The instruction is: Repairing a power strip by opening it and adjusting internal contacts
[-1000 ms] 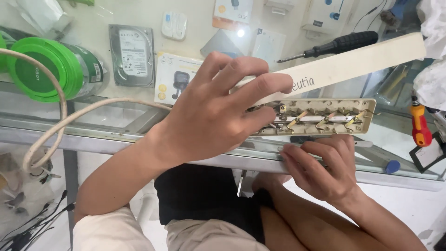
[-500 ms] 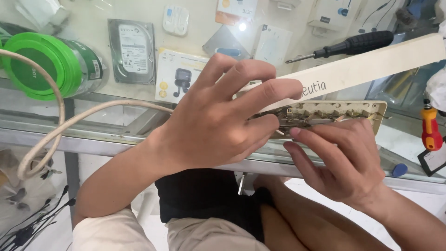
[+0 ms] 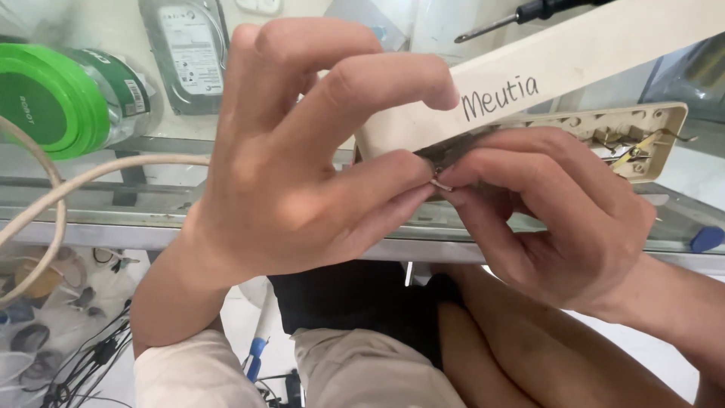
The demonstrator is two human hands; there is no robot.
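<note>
Nearest, at the near end of the opened power strip (image 3: 604,140): left hand (image 3: 302,174) and right hand (image 3: 551,211) pinching a small metal clip (image 3: 440,183) between fingertips, both grips tight on it, just at the strip's edge over the glass counter (image 3: 151,204). Best kept pinched firmly, seated squarely, steadied against the strip. Beyond the strip: white cover (image 3: 589,60), hard drive (image 3: 185,53), green spool (image 3: 53,98), screwdriver (image 3: 521,19).

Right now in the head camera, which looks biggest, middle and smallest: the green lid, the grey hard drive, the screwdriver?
1. Green lid, though it is cut off at the edge.
2. Grey hard drive, partly out of view.
3. Screwdriver, thinnest; only part shows.
</note>
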